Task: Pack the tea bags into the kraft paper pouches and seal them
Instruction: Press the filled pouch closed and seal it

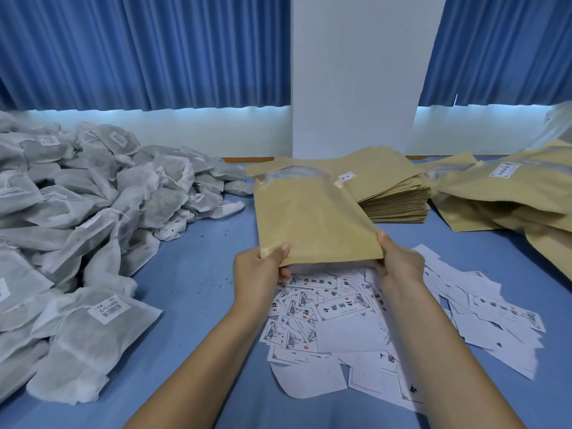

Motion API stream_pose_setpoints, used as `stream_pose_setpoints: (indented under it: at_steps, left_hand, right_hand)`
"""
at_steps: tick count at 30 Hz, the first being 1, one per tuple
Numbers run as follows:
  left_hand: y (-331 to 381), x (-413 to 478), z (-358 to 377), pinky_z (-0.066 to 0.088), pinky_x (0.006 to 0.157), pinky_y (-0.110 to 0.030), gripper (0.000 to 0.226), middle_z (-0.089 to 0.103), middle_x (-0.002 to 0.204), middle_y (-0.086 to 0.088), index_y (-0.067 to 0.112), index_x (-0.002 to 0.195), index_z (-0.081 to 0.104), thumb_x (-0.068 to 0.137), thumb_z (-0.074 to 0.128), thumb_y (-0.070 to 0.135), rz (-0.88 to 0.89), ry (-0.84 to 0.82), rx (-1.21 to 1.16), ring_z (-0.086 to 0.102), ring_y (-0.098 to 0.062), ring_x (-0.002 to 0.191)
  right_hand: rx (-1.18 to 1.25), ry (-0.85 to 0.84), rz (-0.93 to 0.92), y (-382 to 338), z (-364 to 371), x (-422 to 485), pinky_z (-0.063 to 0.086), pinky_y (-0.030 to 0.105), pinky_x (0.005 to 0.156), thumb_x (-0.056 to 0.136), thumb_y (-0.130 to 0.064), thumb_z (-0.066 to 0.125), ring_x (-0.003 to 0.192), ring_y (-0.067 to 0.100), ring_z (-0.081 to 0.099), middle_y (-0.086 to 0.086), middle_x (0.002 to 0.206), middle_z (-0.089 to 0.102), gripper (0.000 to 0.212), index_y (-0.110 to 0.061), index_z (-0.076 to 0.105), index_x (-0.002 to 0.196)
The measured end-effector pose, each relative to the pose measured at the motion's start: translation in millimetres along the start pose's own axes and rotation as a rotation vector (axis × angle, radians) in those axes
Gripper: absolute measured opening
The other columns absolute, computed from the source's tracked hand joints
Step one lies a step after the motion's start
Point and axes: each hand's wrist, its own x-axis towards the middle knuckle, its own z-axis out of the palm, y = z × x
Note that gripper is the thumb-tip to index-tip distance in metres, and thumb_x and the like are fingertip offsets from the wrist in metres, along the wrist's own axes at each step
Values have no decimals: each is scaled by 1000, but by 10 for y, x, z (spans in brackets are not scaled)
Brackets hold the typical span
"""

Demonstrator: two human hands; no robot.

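Fingers of both hands: grasping one kraft pouch (312,218) by its near edge. Pinching the near left corner with the left fingers (278,251), thumb on top and the rest tucked underneath. Pinching the near right corner with the right fingers (383,243) in the same way. Holding it raised off the blue counter (198,274) and tilted, far end pointing away from the fingers toward the stack of empty pouches (396,193) just beyond. Cannot tell whether that far end touches the stack. Shows a clear round window at the end farthest from the fingers.

Gripping at two corners most likely to pull the paper taut and find the mouth, so a bag can slide in. Cannot tell from here which end opens. Seems empty as yet, lying so flat.

Left of the left fingers and well apart: tea bags (93,212), a big loose heap of white mesh sachets, within an easy sweep of that hand. Directly beneath the fingers and back toward the wrists: printed paper labels (337,308), scattered, presumably kept close for sticking on. Far right of the right fingers: filled pouches (501,187), bulging, one already labelled, piled out of the way.

Next, in all likelihood: freeing the left fingers to fetch a bag while leaving the pouch to the right. Calls for care not to crease the thin paper.
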Motion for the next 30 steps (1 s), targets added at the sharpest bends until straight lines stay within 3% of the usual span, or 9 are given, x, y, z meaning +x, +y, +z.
stream_pose_setpoints:
  at_steps: [4, 7, 9, 13, 16, 19, 23, 27, 30]
  left_hand:
    - [-42, 187, -183, 46, 57, -28, 27, 65, 61, -5, -2, 85, 66, 93, 60, 23, 61, 108, -19, 57, -15, 49]
    - [52, 114, -68, 54, 59, -22, 27, 71, 99, -10, 16, 106, 74, 100, 48, 19, 202, -2, -57, 70, -20, 61]
    - [169, 40, 54, 56, 62, -21, 31, 71, 107, -7, 20, 111, 73, 102, 43, 17, 295, -56, -89, 72, -23, 69]
    - [453, -101, 395, 57, 69, -27, 29, 74, 89, -12, 4, 113, 68, 100, 44, 14, 384, -305, -117, 73, -27, 76]
    - [701, -256, 743, 59, 68, -28, 27, 74, 80, -10, 1, 109, 65, 100, 41, 8, 448, -503, -94, 72, -26, 76]
    - [901, -372, 1106, 51, 67, -33, 24, 65, 70, -9, -2, 89, 67, 98, 49, 9, 610, -494, 138, 61, -19, 68]
    - [1131, -752, 1633, 38, 64, -20, 22, 61, 72, -7, -7, 85, 68, 93, 55, 8, 843, -647, 346, 53, -16, 69]
    - [1269, -1120, 2219, 43, 67, -33, 26, 62, 78, -18, -9, 88, 63, 97, 51, 13, 722, -781, 260, 54, -16, 70]
    - [1326, -1256, 2719, 54, 77, -32, 23, 69, 100, -15, 0, 113, 59, 100, 44, 11, 355, -792, 31, 67, -15, 77]
  right_hand:
    - [21, -47, -82, -35, -7, 14, 48, 21, 41, 101, -14, 46, 42, 11, 59, 11, 76, 66, 28, 10, 58, 107]
    - [-48, -157, 0, 9, 87, -140, 56, 33, 57, 99, -31, 50, 55, 18, 64, 13, 89, 70, 29, -3, 54, 107]
    - [-67, -285, 99, 10, 138, -242, 59, 42, 71, 95, -40, 54, 69, 22, 68, 13, 97, 69, 30, -12, 53, 106]
    - [296, -551, 294, -241, 84, -384, 55, 25, 51, 97, -34, 49, 73, 22, 71, 17, 96, 69, 36, -6, 52, 119]
    - [429, -564, 120, -573, -186, -386, 51, 24, 46, 92, -51, 48, 68, 21, 71, 13, 88, 73, 48, -9, 56, 115]
    - [495, -563, -1, -912, -601, -375, 51, 26, 48, 71, -71, 50, 81, 25, 70, 11, 101, 71, 69, -18, 65, 113]
    - [567, -506, -1, -1346, -1085, -381, 47, 18, 42, 92, -29, 53, 72, 15, 63, 5, 95, 68, 31, -13, 60, 118]
    - [660, -372, -91, -1777, -1489, -274, 30, 14, 31, 99, -18, 42, 38, 10, 47, 4, 73, 67, 19, -11, 58, 90]
    - [758, -233, -191, -2116, -1635, -110, 40, 16, 36, 101, -22, 44, 55, 14, 49, 7, 90, 63, 20, -10, 57, 92]
